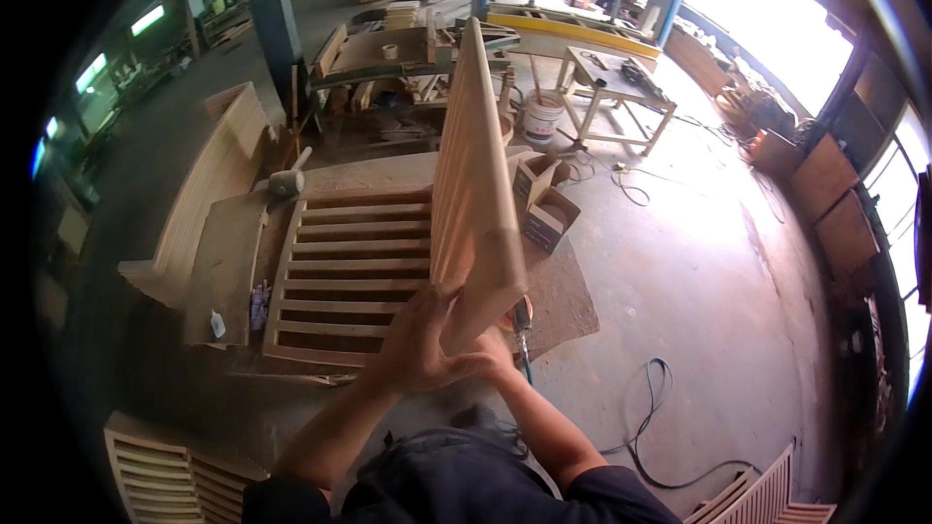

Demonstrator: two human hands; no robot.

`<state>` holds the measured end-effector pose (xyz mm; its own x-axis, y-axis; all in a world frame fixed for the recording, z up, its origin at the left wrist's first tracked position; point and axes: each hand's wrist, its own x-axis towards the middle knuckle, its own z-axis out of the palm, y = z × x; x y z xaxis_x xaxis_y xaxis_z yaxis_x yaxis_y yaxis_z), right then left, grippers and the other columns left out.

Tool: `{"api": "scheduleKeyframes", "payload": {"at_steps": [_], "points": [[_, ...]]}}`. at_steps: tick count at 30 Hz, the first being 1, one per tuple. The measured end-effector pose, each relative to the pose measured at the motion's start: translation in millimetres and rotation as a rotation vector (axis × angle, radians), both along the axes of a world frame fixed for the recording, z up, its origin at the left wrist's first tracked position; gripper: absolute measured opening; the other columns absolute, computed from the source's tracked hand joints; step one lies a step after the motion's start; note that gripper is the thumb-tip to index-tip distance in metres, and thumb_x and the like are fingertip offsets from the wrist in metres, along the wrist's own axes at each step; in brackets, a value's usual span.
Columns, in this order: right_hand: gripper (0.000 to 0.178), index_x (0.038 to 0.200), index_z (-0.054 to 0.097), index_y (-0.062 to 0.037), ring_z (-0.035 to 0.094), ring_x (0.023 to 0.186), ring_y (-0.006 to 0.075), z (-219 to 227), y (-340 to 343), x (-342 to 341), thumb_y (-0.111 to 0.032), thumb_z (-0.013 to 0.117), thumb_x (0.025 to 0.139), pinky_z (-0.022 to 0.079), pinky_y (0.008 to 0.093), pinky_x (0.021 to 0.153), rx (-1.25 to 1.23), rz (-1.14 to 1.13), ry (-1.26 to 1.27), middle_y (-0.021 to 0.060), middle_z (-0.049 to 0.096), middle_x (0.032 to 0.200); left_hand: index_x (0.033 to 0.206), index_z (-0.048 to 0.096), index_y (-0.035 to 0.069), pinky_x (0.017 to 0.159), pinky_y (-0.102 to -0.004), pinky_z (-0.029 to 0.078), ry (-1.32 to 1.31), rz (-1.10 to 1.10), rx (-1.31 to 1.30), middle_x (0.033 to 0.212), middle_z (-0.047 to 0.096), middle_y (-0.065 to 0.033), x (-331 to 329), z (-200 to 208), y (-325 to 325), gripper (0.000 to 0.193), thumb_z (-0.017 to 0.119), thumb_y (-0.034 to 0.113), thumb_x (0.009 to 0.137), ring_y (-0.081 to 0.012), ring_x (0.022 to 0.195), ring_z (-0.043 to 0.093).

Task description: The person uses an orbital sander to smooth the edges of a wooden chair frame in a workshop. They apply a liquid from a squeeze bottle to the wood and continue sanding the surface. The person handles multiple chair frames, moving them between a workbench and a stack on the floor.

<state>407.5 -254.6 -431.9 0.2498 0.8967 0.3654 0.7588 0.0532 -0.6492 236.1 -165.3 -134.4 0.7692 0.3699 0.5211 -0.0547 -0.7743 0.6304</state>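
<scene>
A slatted wooden panel (pixel 497 184) stands on edge in front of me, its rounded rail pointing away. My left hand (pixel 416 338) grips the panel's near lower corner from the left side. At the same end, my right hand (pixel 485 357) closes on it from below and the right, its fingers partly hidden behind the wood. Just past the right hand lies a tool with a metal hose fitting (pixel 524 318); most of it is hidden by the panel. A second slatted panel (pixel 279 301) lies flat on the work surface (pixel 388 171) to the left.
A mallet (pixel 286 183) and a small white bottle (pixel 217 325) are on the left, near long stacked wooden pieces (pixel 209 184). Open cardboard boxes (pixel 551 218), a white bucket (pixel 542 118) and a wooden table (pixel 621 78) stand right. A hose (pixel 641 427) crosses the floor.
</scene>
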Motion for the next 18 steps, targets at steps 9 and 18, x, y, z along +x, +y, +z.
{"api": "scheduleKeyframes", "payload": {"at_steps": [9,18], "points": [[0.090,0.154,0.055,-0.0177,0.059,0.135,0.0467,-3.3,-16.5,104.9,-0.045,0.092,0.076,0.052,0.0519,0.112,-0.424,-0.570,0.201,0.0252,0.060,0.144,0.100,0.061,0.003,0.070,-0.0374,0.054,-0.144,0.258,-0.396,0.085,0.063,-0.0101,48.6,-45.4,-33.0,0.021,0.073,0.005,0.083,-0.0240,0.072,0.063],[0.078,0.146,0.059,-0.0173,0.072,0.111,0.0383,8.0,6.1,134.6,-0.029,0.092,0.077,0.062,0.0479,0.094,-0.618,-0.502,0.211,0.0200,0.066,0.129,0.095,0.063,0.004,0.073,-0.0327,0.052,-0.063,0.288,-0.230,0.089,0.063,-0.0050,44.2,-56.5,-38.1,0.005,0.065,0.005,0.090,-0.0172,0.081,0.063]]}}
